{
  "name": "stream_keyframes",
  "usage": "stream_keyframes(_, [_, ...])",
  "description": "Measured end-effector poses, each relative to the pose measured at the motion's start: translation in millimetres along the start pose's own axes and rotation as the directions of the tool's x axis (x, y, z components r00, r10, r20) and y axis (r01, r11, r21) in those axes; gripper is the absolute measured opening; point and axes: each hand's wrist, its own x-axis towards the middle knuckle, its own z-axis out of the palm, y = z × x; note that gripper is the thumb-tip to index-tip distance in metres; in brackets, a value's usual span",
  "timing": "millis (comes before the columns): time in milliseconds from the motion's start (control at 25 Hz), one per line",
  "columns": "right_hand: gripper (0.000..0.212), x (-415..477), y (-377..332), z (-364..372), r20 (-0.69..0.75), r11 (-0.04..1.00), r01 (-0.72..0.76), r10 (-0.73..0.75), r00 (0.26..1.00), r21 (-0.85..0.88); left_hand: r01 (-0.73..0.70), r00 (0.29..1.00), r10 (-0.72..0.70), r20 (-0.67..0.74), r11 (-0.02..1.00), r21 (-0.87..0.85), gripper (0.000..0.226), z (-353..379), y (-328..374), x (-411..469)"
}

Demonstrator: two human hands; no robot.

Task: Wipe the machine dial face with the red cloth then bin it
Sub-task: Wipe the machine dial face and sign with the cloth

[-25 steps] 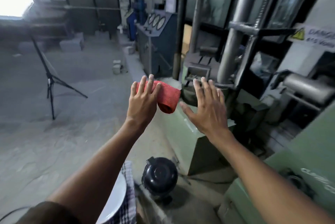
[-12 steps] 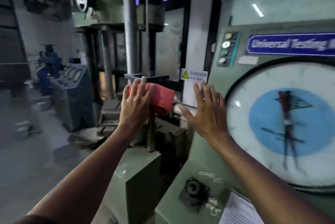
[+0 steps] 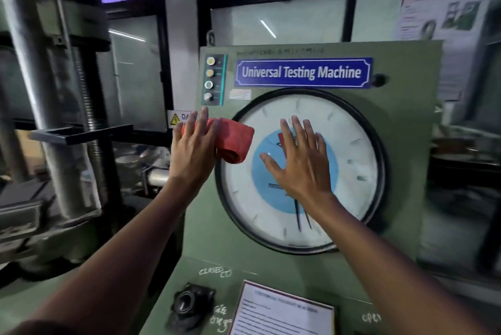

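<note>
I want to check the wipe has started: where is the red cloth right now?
The red cloth is under the left hand, at the upper left rim of the dial.

Left hand (image 3: 193, 154) raised at the left rim of the dial (image 3: 349, 123), fingers spread, rolled red cloth (image 3: 233, 140) tucked behind them. Right hand (image 3: 299, 165) open flat before the blue centre. Blue nameplate (image 3: 302, 73) above; knob (image 3: 189, 300) and paper sheet (image 3: 282, 313) below.
</note>
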Motion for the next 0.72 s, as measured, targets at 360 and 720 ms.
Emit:
stream_keyframes(360, [0.090, 7.6, 86.7, 25.6, -0.020, 0.972, -0.170, 0.169, 0.985, -0.164, -0.058, 0.998, 0.063, 0.021, 0.981, -0.184, 0.057, 92.0, 50.2, 74.3])
stream_keyframes(720, [0.085, 23.1, 136.7, 72.3, -0.119, 0.912, -0.294, 0.271, 0.955, -0.286, -0.181, 0.980, 0.145, -0.135, 0.932, -0.314, 0.057, 158.7, 59.9, 168.9])
